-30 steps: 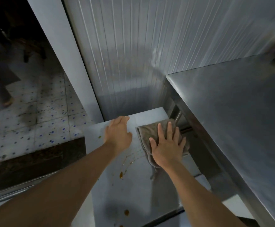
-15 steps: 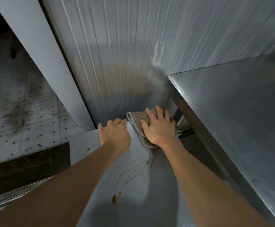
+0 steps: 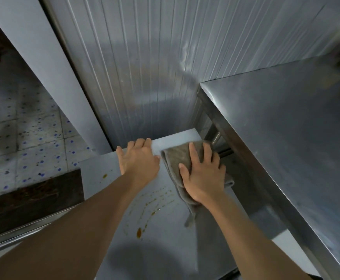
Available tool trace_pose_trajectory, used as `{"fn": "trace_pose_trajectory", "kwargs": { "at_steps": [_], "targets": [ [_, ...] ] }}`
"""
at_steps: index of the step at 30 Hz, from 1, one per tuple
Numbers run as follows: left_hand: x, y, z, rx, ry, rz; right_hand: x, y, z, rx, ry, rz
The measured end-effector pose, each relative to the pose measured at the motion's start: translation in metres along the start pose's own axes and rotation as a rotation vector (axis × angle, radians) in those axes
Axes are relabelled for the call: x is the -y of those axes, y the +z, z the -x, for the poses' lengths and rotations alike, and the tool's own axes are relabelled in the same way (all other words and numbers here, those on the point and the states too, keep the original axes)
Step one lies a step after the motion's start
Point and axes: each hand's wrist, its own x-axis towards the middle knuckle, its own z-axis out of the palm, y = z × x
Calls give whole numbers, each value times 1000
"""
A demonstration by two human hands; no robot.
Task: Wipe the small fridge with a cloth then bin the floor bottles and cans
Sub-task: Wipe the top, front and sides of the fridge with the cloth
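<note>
My right hand (image 3: 202, 178) presses the grey cloth (image 3: 175, 158) flat on the fridge top (image 3: 108, 178). My left hand (image 3: 137, 161) rests open beside it, near brown drips (image 3: 138, 232).

One head-worn view only, so no second view shares any of the scene. It looks steeply down and forward from above the fridge top (image 3: 108, 199), close enough that both forearms run in from the near edge and fill much of the lower picture. The ribbed metal wall (image 3: 145, 67) stands straight ahead at the far side; the tiled floor (image 3: 23, 138) lies low at left, a steel table (image 3: 286, 138) at right, its straight edges bowed by the wide lens
</note>
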Motion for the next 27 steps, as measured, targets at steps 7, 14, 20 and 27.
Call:
{"fn": "trace_pose_trajectory", "kwargs": {
  "at_steps": [7,14,20,27],
  "targets": [
    [1,6,0,-37,6,-6,14,-6,-79,70,-17,-92],
    [-3,-4,4,29,-11,-29,0,-1,-6,-36,47,-33],
    [3,-12,-1,104,14,-20,6,3,-13,-9,20,-3],
    [61,-26,22,-34,-131,132,16,4,-57,-10,-106,39]
  ]
}}
